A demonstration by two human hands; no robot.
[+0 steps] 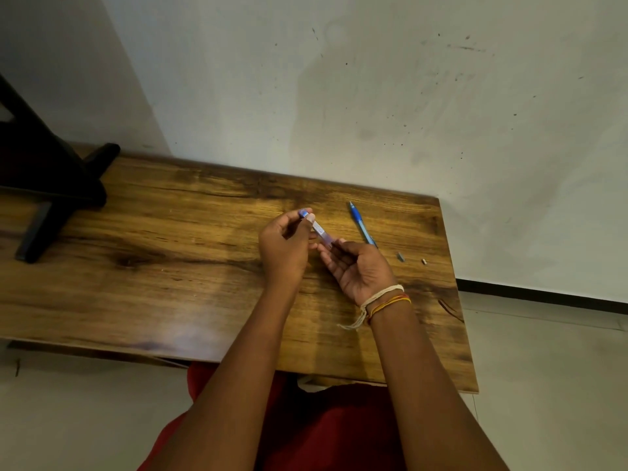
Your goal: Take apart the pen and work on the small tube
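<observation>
Pen barrel (318,230), clear with blue cap end, being held up over wooden table (170,253) near its middle, tilted, blue end up-left, lower end down-right. Head view only:

- Left hand (285,249) gripping upper part of pen barrel, thumb and fingers curled round it, blue tip poking out above fingertips
- Right hand (360,266) lying palm up, fingers mostly relaxed and slightly curled, fingertips touching lower end of pen barrel; pinching or just touching, hard telling
- Both hands hovering just above tabletop, nearly touching each other at fingertips
- Thread bracelets (387,297), white plus orange and red, wrapping right wrist, loose white ends hanging down over table

Rest:
- Blue pen (361,224) lying flat on table just beyond right hand, tip end pointing away toward wall, lower end partly hiding behind right hand
- Small grey piece (400,257) lying on table right of right hand, near it
- Small pale piece (424,261) lying a bit further right, near table edge; too small for telling what either is
- Black stand (51,185) sitting on far left of table, well apart from hands
- Red clothing (323,430) showing below table edge, between forearms
- Pale scuffed wall (373,96) rising behind table
</observation>
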